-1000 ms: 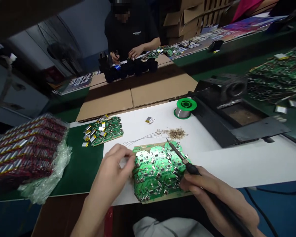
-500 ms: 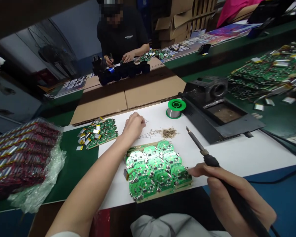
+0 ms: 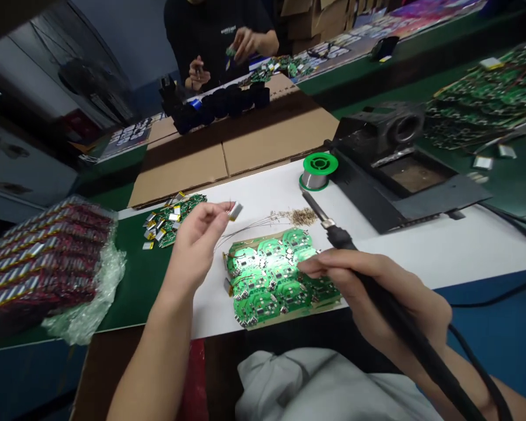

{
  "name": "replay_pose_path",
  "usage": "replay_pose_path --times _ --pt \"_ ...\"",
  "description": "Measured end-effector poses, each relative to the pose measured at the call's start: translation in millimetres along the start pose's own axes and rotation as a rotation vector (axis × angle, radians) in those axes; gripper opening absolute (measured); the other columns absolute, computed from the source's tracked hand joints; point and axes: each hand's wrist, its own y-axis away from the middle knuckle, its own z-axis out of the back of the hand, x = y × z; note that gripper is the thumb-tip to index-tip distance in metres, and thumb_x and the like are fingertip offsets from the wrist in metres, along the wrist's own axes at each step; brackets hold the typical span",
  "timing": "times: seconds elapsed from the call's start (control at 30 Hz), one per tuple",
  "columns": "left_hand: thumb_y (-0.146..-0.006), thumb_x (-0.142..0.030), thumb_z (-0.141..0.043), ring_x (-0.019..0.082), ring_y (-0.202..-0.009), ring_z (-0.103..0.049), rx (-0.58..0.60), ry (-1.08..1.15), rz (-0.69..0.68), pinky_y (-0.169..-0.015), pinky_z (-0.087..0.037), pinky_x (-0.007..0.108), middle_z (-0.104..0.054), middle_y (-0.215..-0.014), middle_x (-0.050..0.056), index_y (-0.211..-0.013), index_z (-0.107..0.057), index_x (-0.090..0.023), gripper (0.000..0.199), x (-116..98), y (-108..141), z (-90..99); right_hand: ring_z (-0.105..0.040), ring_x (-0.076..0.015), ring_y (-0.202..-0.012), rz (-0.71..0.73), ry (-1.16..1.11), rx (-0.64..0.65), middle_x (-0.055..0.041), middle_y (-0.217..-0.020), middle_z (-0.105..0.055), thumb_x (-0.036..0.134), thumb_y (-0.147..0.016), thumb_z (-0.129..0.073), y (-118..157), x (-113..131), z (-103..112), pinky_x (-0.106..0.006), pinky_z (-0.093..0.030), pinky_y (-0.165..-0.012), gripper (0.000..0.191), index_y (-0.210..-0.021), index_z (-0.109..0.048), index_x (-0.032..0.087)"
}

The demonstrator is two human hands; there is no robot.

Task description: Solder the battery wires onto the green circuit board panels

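My left hand (image 3: 201, 237) pinches a small silver battery (image 3: 235, 211) with a yellow edge, raised over the white sheet just beyond the circuit board panel. In my right hand (image 3: 377, 286) is a soldering iron (image 3: 339, 238), its metal tip slanting up and left, clear of the board. The green circuit board panel (image 3: 276, 280) lies on the white sheet between my hands, full of small metal parts. At the panel's left edge a small battery (image 3: 228, 286) hangs on thin wires. Thin wire leads (image 3: 249, 224) and a heap of tiny brownish pieces (image 3: 301, 216) lie behind the panel.
A green spool of solder wire (image 3: 319, 171) stands beside the black iron stand (image 3: 403, 169). Loose batteries on boards (image 3: 175, 216) lie left, near a wrapped battery stack (image 3: 48, 263). More boards (image 3: 491, 99) are at right. Opposite, a person (image 3: 221, 41) works behind cardboard (image 3: 272, 134).
My left hand has drawn back and turned, now showing a battery in its fingers. My right hand has moved left with the soldering iron, over the panel's right side. The view has shifted.
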Motion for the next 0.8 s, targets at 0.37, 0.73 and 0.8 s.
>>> replay_pose_path --times 0.37,0.73,0.8 --pt "-0.108 -0.016 -0.050 0.025 -0.147 -0.051 -0.022 -0.022 -0.115 -0.123 -0.040 0.056 -0.072 -0.129 0.006 -0.108 -0.053 -0.028 0.012 -15.5 100.8 -26.5 -0.076 -0.0145 -0.075 -0.136 -0.148 0.152 0.0009 -0.090 -0.077 0.015 -0.090 -0.078 -10.6 20.5 -37.2 -0.023 -0.064 -0.065 0.023 -0.104 -0.065 0.027" --pt "-0.106 -0.017 -0.056 0.016 -0.084 -0.063 0.154 -0.392 -0.099 -0.083 -0.050 0.028 -0.068 -0.090 -0.002 -0.102 -0.055 -0.025 0.009 -29.5 111.5 -20.1 -0.076 -0.0139 -0.075 -0.081 -0.181 0.243 0.0027 -0.086 -0.074 0.006 -0.091 -0.072 0.5 18.4 -30.8 -0.023 -0.064 -0.067 0.026 -0.104 -0.064 0.027" --pt "-0.106 -0.019 -0.059 0.016 -0.082 -0.064 0.194 -0.343 -0.004 -0.073 -0.048 0.027 -0.070 -0.090 -0.002 -0.101 -0.060 -0.025 0.008 -33.7 113.9 -18.8 -0.077 -0.0146 -0.075 -0.059 -0.150 0.255 0.0026 -0.085 -0.075 0.007 -0.092 -0.072 3.9 18.7 -29.0 -0.023 -0.064 -0.066 0.026 -0.104 -0.064 0.028"
